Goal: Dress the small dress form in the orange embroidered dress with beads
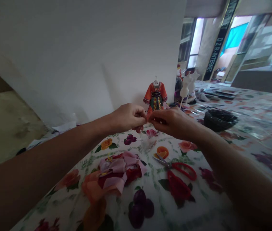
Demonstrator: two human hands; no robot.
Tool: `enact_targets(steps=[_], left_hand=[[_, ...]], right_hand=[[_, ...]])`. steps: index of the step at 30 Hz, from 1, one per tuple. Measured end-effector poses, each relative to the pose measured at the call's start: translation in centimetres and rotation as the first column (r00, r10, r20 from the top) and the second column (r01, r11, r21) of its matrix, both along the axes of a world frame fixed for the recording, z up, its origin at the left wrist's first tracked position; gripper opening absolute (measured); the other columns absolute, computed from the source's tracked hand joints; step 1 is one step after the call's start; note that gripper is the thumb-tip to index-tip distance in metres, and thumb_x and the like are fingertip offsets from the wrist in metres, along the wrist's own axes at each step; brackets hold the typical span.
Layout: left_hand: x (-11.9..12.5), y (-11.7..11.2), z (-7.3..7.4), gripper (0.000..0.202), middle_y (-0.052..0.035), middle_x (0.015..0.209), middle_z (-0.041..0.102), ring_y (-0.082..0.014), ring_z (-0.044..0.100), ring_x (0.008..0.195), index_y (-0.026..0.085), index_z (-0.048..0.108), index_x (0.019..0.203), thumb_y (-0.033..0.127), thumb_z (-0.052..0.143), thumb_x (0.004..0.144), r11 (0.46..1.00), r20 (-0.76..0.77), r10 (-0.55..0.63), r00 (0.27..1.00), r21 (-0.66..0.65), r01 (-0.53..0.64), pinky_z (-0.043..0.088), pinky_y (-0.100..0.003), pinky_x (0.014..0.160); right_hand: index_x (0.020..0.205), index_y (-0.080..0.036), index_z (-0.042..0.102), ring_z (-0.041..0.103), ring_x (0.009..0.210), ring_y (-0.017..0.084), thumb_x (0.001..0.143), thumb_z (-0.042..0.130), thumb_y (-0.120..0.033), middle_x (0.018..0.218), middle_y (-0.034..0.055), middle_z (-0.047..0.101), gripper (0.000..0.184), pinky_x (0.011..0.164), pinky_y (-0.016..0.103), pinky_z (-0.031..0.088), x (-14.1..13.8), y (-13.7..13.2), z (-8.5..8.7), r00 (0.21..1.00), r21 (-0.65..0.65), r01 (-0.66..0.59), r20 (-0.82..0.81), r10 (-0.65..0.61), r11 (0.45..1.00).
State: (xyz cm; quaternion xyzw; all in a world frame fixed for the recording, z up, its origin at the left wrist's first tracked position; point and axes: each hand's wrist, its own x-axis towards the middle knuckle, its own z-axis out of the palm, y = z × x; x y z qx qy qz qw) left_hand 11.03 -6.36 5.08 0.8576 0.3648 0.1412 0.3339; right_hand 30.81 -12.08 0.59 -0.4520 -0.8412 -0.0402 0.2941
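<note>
My left hand (131,117) and my right hand (171,120) meet almost tip to tip above the table, fingers curled in a pinch. Whatever lies between the fingertips is too small or hidden to make out. Just behind them stands a miniature red-orange robe (156,93) with wide sleeves and a dark patterned front, on a small stand. Its lower part is partly covered by my hands. Below, scissors (174,166) with red handles lie with the blades apart. A heap of pink and red fabric pieces (119,170) rests to their left.
A flower-and-fruit printed tablecloth (157,208) covers the table. To the right sits a dark bowl-like container (219,120). Small white mannequin forms (185,86) stand behind, near papers and clutter. A white wall (83,57) rises along the back left.
</note>
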Motion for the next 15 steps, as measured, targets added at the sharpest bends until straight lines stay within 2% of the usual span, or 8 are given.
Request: enact_targets(steps=[5, 10, 15], left_hand=[[0.1, 0.0, 0.1, 0.005, -0.0021, 0.064, 0.069, -0.0148, 0.068, 0.059, 0.018, 0.068, 0.078, 0.017, 0.063, 0.077, 1.0, 0.039, -0.024, 0.999, 0.011, 0.024, 0.05, -0.022, 0.054], [0.8, -0.3, 0.7, 0.007, -0.0019, 0.059, 0.068, -0.0143, 0.066, 0.055, 0.017, 0.068, 0.073, 0.012, 0.064, 0.077, 1.0, 0.115, -0.018, 0.993, 0.007, 0.017, 0.048, -0.022, 0.051], [1.2, -0.3, 1.5, 0.006, -0.003, 0.059, 0.067, -0.015, 0.063, 0.053, 0.017, 0.068, 0.074, 0.012, 0.066, 0.077, 0.998, 0.139, -0.04, 0.989, 0.043, 0.034, 0.047, -0.024, 0.05]], right_hand=[[0.086, -0.016, 0.07, 0.051, 0.058, 0.01, 0.086, 0.059, -0.015, 0.067, -0.0002, 0.064, 0.012, 0.059, 0.024, 0.033, 0.0, 0.0, -0.1, 1.0, 0.056, 0.02, -0.021, -0.019, 0.998], [0.081, -0.017, 0.061, 0.046, 0.055, 0.008, 0.084, 0.064, -0.017, 0.064, -0.0026, 0.057, 0.004, 0.057, 0.024, 0.032, 0.2, -0.1, -0.1, 0.997, 0.131, 0.008, -0.082, 0.003, 0.991], [0.09, -0.019, 0.059, 0.047, 0.058, 0.009, 0.087, 0.061, -0.015, 0.076, -0.0011, 0.06, 0.005, 0.056, 0.025, 0.034, 0.5, -0.1, 0.1, 0.988, 0.208, -0.033, -0.14, 0.063, 0.978]])
